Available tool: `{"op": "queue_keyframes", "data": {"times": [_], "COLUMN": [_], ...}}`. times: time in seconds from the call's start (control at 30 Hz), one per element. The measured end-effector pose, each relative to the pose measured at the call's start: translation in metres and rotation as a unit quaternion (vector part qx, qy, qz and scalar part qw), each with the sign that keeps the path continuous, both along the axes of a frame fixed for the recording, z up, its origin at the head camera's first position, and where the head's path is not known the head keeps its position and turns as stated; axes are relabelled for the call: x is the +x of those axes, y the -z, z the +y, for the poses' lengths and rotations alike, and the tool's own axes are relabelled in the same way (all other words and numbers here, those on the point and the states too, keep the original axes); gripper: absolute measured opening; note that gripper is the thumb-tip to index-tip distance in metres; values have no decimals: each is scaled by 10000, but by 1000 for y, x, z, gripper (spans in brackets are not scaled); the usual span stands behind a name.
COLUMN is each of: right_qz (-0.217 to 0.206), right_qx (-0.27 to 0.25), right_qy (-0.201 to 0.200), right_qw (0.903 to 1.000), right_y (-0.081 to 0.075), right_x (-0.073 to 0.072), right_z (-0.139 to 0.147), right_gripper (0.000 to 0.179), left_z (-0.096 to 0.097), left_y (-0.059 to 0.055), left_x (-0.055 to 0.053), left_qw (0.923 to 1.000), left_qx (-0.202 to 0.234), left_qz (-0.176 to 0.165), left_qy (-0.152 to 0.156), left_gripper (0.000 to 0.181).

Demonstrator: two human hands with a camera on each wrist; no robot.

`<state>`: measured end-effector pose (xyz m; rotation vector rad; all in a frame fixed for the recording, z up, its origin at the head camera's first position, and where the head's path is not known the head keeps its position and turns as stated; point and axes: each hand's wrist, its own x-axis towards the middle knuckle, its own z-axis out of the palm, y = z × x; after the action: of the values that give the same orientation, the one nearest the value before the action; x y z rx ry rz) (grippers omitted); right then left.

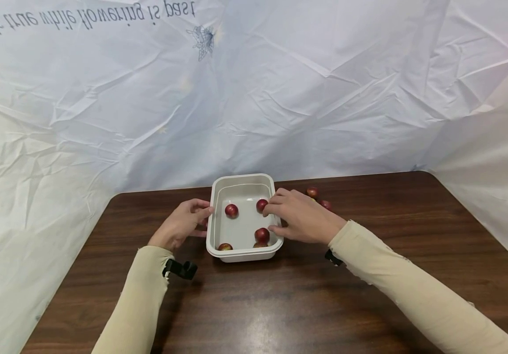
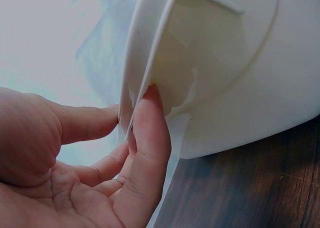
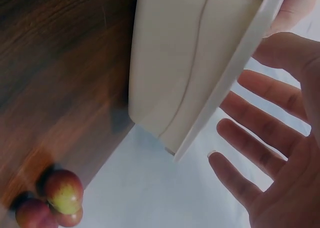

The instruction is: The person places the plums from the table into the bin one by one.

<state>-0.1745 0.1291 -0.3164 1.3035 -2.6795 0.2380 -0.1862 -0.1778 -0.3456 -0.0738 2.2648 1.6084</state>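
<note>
A white rectangular plastic tub (image 1: 242, 254) stands on the table, with several small round red fruits (image 1: 231, 211), plum-like in look, on its floor. At its left side, my left hand (image 1: 184, 222) pinches the rim between thumb and fingers; the left wrist view shows the thumb outside and a finger (image 2: 151, 133) under the lip. My right hand (image 1: 300, 216) reaches over the right rim, its fingers spread and loosely bent above the tub. A red fruit (image 1: 261, 205) lies by its fingertips; I see nothing held in the right wrist view, though the tub wall hides part of the space.
Several more red and yellow fruits (image 1: 312, 192) lie on the dark wooden table (image 1: 369, 280), just beyond the right hand; the right wrist view shows them close together (image 3: 64, 191). A white wrinkled cloth (image 1: 254, 98) with printed lettering hangs behind the table's back edge.
</note>
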Motion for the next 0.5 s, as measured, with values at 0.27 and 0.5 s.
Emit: {"op": "queue_keyframes", "data": {"times": [0.27, 0.5], "right_qz": [244, 347], "right_qx": [-293, -371], "right_qy": [30, 99], "right_qw": [9993, 9987], "right_y": [-7, -13], "right_x": [1, 2], "right_z": [11, 24], "right_gripper": [21, 26], "left_z": [0, 0], "left_y": [0, 0], "left_x": [1, 1], "left_qw": [10000, 10000], "left_qx": [21, 50], "left_qz": [-7, -6], "left_qy": [-23, -16], "left_gripper": [43, 42]}}
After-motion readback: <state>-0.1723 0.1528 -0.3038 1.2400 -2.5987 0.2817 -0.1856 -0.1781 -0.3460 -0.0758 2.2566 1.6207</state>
